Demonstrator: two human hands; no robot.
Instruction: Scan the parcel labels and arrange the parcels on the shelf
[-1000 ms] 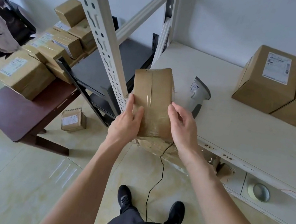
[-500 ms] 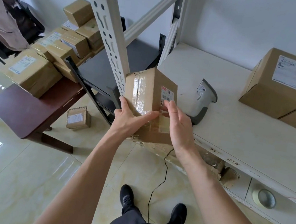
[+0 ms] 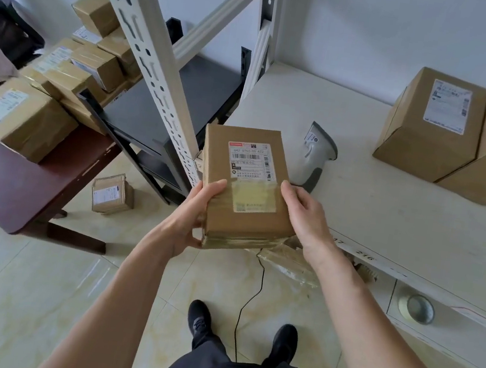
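— Near the centre of the frame, what are the hands doing?

— Both are gripping a brown parcel (image 3: 246, 184) with its label (image 3: 251, 160) facing up. The left hand (image 3: 191, 217) is curling around the parcel's lower left edge, thumb lying on top. The right hand (image 3: 305, 219) is clasping the right edge, thumb on top just beside the yellowish tape patch.

— Where is the parcel sitting relative to the shelf?

— It is hovering in the air at the front left corner of the white shelf (image 3: 385, 221), just in front of the perforated upright (image 3: 155, 64).

— And the scanner?

— A grey scanner (image 3: 317, 153) is lying on the shelf just right of the parcel, apart from both hands. Two labelled boxes (image 3: 431, 125) are standing at the upper right on the shelf, side by side and touching.

— Anything at the left?

— More parcels (image 3: 24, 118) are piling up on a dark red table (image 3: 19, 185), and one small parcel (image 3: 113, 194) is lying on the floor beside it.
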